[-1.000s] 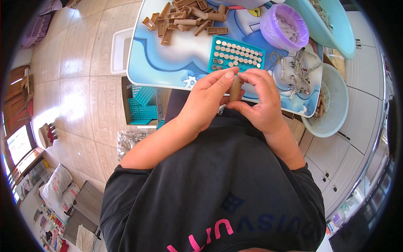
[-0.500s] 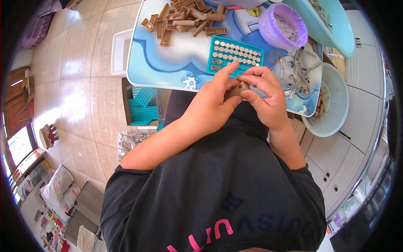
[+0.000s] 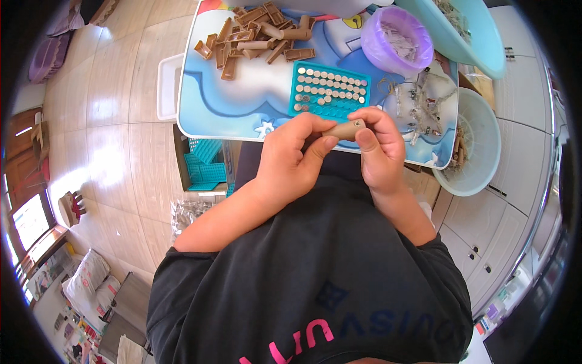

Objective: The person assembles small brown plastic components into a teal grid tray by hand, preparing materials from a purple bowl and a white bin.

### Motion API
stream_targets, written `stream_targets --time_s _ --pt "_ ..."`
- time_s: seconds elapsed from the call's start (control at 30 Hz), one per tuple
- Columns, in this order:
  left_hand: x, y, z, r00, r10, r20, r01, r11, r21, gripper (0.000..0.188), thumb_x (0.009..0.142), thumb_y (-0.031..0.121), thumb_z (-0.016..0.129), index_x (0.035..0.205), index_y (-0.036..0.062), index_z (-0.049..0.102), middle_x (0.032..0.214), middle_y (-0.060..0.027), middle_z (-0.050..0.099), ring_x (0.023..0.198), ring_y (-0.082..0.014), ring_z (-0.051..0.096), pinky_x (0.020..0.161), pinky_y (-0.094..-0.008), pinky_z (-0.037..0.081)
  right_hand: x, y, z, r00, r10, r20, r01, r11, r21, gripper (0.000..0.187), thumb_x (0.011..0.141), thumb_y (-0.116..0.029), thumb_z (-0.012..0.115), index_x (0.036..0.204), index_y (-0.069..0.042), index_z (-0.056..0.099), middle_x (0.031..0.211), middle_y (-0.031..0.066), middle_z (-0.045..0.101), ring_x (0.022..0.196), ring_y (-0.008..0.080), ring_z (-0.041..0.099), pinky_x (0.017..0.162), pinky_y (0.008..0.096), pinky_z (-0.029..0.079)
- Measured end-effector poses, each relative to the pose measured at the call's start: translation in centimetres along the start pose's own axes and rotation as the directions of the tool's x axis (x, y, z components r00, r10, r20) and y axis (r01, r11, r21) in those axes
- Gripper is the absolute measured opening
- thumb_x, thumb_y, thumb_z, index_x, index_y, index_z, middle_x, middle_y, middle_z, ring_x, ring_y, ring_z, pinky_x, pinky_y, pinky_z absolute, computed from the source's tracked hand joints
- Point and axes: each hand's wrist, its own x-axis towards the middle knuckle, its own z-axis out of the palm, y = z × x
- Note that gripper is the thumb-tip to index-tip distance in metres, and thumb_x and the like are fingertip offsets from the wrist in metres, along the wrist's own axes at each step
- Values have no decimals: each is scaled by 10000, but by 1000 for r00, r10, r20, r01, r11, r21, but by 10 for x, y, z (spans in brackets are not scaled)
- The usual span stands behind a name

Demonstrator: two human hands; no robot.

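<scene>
A tan plastic tube-shaped casing (image 3: 344, 130) lies sideways between my two hands, above the near edge of the table. My left hand (image 3: 288, 155) pinches its left end with thumb and fingers. At its right end, where a small hole shows, the thumb and fingers of my right hand (image 3: 383, 148) grip it. Just beyond my hands a teal tray (image 3: 339, 111) holds rows of round silver button cells (image 3: 330, 79); its nearer right pockets hold none. Farther left on the table is a loose heap of brown plastic casing pieces (image 3: 260, 36).
The blue-and-white table (image 3: 212, 85) also carries a purple-lined tub (image 3: 374, 51) and thin wires with small parts (image 3: 427, 100). Pale teal basins (image 3: 488, 51) (image 3: 490, 161) stand at the right. A white bin (image 3: 167, 94) and a box of teal trays (image 3: 206, 170) sit at the left.
My hands have drawn slightly apart, and the casing, mostly covered before, now shows lengthwise between them. My left fingers have come back from over the tray. The whole view has shifted slightly.
</scene>
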Motion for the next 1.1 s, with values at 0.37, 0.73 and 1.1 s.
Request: stream_targets --time_s 0.37,0.73,1.1 --pt "15 -10 -3 845 -361 394 532 637 -558 359 940 183 499 1275 59 469 913 -65 593 741 -118 578 707 -251 498 75 -52 -55 945 -280 167 277 420 -864 155 799 -138 625 919 -42 647 841 91 614 775 251 587 693 334 463" --pt "21 -13 -3 795 -422 435 604 490 -628 305 940 194 500 1215 62 523 896 -64 601 726 -117 589 676 -247 506 175 -37 -91 939 161 304 337 -265 -903 141 785 -79 497 845 -66 624 904 133 626 784 335 592 658 418 486" --pt "19 -19 -4 786 -408 464 583 240 -776 271 927 187 517 1144 25 536 963 -81 607 838 -159 610 783 -290 517 137 -55 -93 918 -328 222 293 186 -938 118 812 -141 597 871 -47 637 832 99 622 749 272 593 666 325 460"
